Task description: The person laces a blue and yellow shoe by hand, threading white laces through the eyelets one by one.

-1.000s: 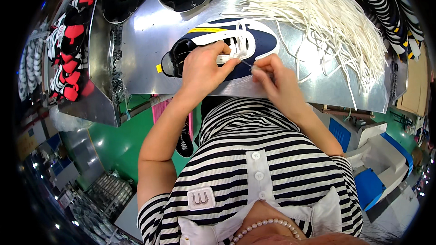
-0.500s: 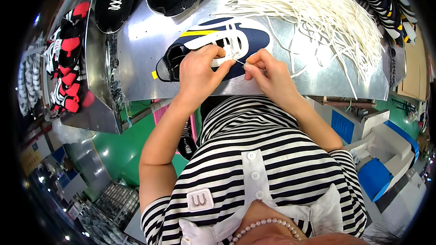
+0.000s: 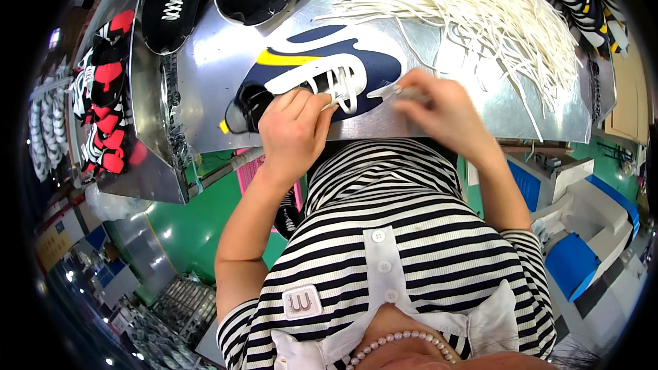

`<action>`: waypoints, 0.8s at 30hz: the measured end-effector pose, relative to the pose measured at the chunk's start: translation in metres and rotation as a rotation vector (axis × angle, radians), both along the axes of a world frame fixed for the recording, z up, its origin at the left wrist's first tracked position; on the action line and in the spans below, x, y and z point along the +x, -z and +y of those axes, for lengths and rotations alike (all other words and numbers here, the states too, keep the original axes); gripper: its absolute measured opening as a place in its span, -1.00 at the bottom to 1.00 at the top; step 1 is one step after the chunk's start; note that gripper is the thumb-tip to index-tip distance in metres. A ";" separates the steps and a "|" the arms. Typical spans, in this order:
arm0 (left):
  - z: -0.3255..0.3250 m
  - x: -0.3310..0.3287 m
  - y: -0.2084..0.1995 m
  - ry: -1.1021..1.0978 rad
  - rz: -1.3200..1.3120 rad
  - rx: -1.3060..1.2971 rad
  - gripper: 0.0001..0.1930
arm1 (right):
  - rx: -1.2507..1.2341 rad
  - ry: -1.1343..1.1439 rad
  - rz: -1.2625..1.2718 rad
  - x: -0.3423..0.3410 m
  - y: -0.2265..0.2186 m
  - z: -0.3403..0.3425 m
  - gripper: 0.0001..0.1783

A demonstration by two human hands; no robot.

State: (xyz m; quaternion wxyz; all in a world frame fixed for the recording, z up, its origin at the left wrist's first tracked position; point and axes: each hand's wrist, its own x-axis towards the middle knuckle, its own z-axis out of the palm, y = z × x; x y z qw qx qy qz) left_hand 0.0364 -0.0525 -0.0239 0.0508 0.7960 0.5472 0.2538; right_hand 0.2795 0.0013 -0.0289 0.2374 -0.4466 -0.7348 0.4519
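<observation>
A navy, white and yellow shoe upper (image 3: 375,62) lies flat on the metal table, its black heel end to the left. A white shoelace (image 3: 340,85) runs through the eyelets at its middle. My left hand (image 3: 293,127) is closed on the near eyelet edge, fingertips pinched beside the lace. My right hand (image 3: 445,111) is raised just right of the upper, its fingers bent and smeared by motion. Whether it holds a lace end cannot be made out.
A big heap of loose white laces (image 3: 466,14) covers the table's far right. Black shoe pieces (image 3: 171,7) lie at the far left. Striped uppers (image 3: 576,0) are stacked at the far right edge; red, black and white ones (image 3: 106,96) hang off the left side.
My right hand has moved right, away from the eyelets. My left hand has shifted slightly left and nearer with the upper, which has turned a little. The lace loops now show more openly.
</observation>
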 end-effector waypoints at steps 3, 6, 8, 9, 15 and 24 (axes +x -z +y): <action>-0.001 0.003 0.002 0.036 0.018 0.049 -0.83 | 0.301 0.030 0.054 -0.012 -0.023 0.011 -0.78; -0.003 0.005 0.000 0.056 0.054 0.107 -0.83 | 0.437 -0.232 -0.008 -0.053 -0.036 0.011 -0.81; -0.001 0.000 0.002 0.061 0.072 0.161 -0.81 | 0.454 -0.291 -0.355 -0.065 -0.022 0.016 -0.83; -0.003 -0.001 0.004 0.067 0.065 0.179 -0.81 | 0.420 -0.315 -0.373 -0.067 -0.019 0.016 -0.84; 0.001 -0.004 0.010 0.091 -0.006 0.135 -0.80 | 0.059 -0.319 -0.188 -0.071 -0.010 0.038 -0.80; 0.010 0.002 0.001 0.152 -0.094 -0.063 -0.82 | 0.260 0.099 0.749 -0.001 -0.080 0.122 -0.75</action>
